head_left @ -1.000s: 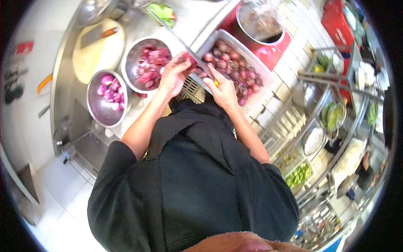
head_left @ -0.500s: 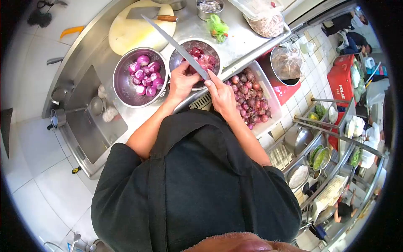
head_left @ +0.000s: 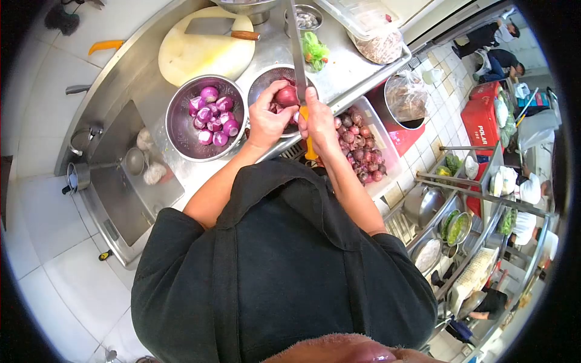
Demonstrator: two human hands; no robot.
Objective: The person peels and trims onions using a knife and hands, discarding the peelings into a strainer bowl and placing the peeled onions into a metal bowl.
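Observation:
A red onion (head_left: 287, 95) sits in my left hand (head_left: 266, 121), fingers closed around it. My right hand (head_left: 319, 126) grips the yellow handle of a long knife (head_left: 296, 45), its blade pointing away from me beside the onion. Both hands are over a perforated metal colander (head_left: 264, 75) that has reddish onion skins in it, partly hidden by my hands. Left of it stands a metal bowl (head_left: 179, 134) of peeled purple onions (head_left: 213, 115). To the right, a pale plastic bin (head_left: 394, 158) holds many unpeeled red onions (head_left: 365, 148).
A cleaver (head_left: 209, 26) lies on a round cutting board (head_left: 175, 57). Behind the colander are a green net bag (head_left: 315, 49) and a small metal bowl (head_left: 310, 12). The sink (head_left: 121, 175) is at left, a wire shelf rack (head_left: 484, 187) at right. Several people are farther back.
The knife has swung from pointing up-left to pointing nearly straight away from me, and its yellow handle now shows. A whole red onion is now visible in my left hand.

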